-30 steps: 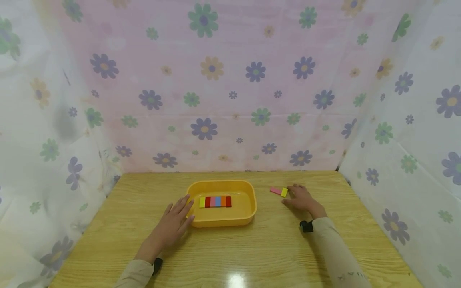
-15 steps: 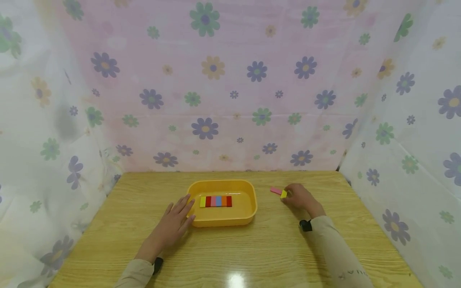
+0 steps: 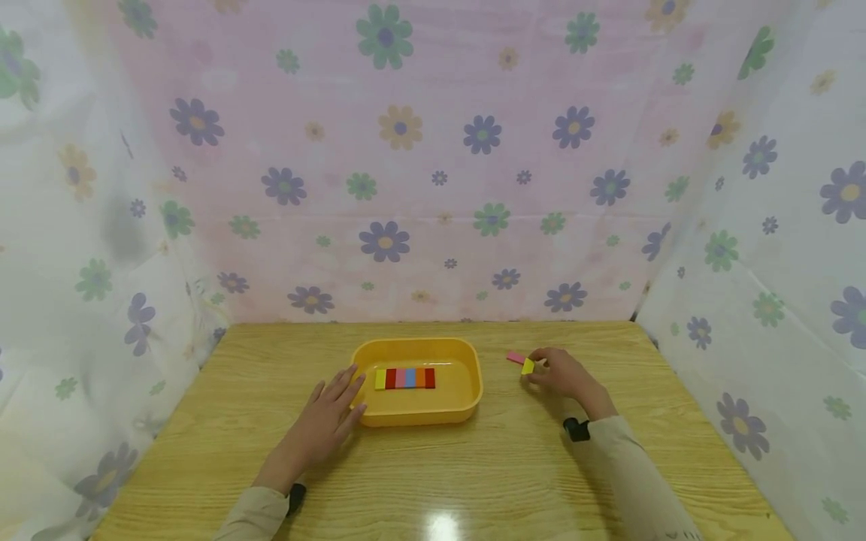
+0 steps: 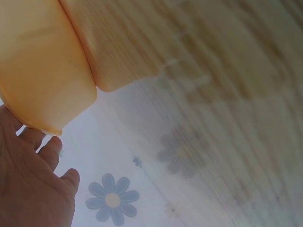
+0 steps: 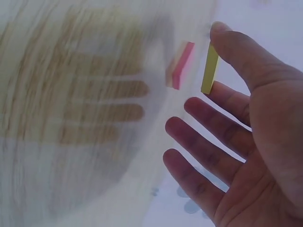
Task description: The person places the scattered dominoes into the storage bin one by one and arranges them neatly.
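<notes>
Nearest, two beige sleeves entering from the bottom edge, each with a dark wrist device, cut off at the forearm.

Left hand (image 3: pixel 323 421) flat on the wooden table (image 3: pixel 473 481), fingers straight and spread, fingertips (image 3: pixel 356 409) touching the near-left corner of the yellow tray (image 3: pixel 473 398); nothing gripped. Same contact in the left wrist view (image 4: pixel 28 184), with only part of the palm in frame and the tray wall (image 4: pixel 42 71) filling the upper left.

Right hand (image 3: pixel 564 374) right of the tray, thumb and forefinger pinching a yellow block (image 3: pixel 528 366) by its two ends, remaining fingers extended and relaxed. In the right wrist view, block (image 5: pixel 209 69) held on edge between thumb tip and forefinger of the hand (image 5: pixel 246 137); whether it touches the table not discernible.

Pink block (image 3: pixel 516 358) flat on the table just beyond the yellow one, close but apart (image 5: pixel 182 65); tabletop in that view heavily blurred.

Inside the tray, a row of coloured blocks (image 3: pixel 404 378) laid side by side, touching.

Farthest, flowered curtain (image 3: pixel 406 188) enclosing back and sides.
</notes>
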Demonstrator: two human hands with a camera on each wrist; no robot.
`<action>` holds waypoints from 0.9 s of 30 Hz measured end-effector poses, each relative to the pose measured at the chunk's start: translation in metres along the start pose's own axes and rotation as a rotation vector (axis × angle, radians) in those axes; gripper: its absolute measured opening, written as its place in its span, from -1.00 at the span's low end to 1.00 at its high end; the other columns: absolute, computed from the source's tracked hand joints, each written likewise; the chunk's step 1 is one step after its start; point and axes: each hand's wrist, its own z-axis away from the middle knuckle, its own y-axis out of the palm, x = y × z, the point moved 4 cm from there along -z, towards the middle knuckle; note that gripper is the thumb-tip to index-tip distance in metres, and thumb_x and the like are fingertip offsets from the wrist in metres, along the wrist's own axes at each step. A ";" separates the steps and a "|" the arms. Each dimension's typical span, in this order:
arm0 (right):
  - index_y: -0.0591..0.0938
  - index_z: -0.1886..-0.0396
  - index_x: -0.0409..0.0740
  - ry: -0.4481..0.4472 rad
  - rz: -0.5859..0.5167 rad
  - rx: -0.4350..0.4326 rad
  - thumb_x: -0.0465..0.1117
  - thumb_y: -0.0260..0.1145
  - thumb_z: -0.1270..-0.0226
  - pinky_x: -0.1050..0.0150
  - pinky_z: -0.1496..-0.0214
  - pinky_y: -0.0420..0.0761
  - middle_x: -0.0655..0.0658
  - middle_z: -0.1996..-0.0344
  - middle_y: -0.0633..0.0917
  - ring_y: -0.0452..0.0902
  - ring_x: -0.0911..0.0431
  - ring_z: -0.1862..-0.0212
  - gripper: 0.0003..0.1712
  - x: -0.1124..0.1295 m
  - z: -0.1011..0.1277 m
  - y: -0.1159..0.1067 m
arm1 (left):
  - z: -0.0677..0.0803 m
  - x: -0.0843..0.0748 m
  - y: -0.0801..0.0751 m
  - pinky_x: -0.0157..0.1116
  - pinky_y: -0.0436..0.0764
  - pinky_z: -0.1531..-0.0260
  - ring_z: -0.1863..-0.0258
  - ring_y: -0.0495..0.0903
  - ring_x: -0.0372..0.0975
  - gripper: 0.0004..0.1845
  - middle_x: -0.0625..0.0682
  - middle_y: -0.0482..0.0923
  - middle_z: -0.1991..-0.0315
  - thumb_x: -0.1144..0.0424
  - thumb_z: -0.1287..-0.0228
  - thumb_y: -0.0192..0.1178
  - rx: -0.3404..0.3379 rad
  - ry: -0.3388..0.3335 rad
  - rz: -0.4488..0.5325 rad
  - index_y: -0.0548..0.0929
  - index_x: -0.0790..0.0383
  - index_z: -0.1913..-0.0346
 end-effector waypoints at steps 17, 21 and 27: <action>0.68 -0.05 -0.18 -0.111 0.145 -0.027 -0.07 0.46 -0.34 -0.11 0.00 0.67 -0.24 0.02 0.73 0.66 -0.21 -0.03 -0.61 0.038 0.013 -0.015 | 0.001 -0.001 0.000 0.34 0.02 -0.45 -0.56 0.12 0.20 -0.37 0.24 0.09 -0.60 0.04 -0.61 0.01 0.009 -0.013 0.004 0.26 0.31 -0.55; 0.65 -0.07 -0.18 -0.132 0.142 -0.029 -0.08 0.46 -0.34 -0.10 0.00 0.68 -0.25 0.05 0.74 0.68 -0.16 -0.01 -0.61 0.050 0.016 -0.020 | 0.001 -0.001 0.000 0.34 0.02 -0.45 -0.55 0.12 0.20 -0.37 0.23 0.09 -0.60 0.04 -0.61 0.02 0.007 -0.013 0.005 0.26 0.30 -0.56; 0.66 -0.08 -0.11 -0.177 0.177 -0.062 -0.02 0.47 -0.33 0.00 0.04 0.70 -0.11 0.11 0.76 0.69 0.00 0.08 -0.57 0.067 0.021 -0.028 | 0.000 -0.001 0.000 0.35 0.01 -0.45 -0.56 0.11 0.20 -0.37 0.24 0.08 -0.60 0.06 -0.61 0.02 0.004 -0.011 0.011 0.25 0.31 -0.56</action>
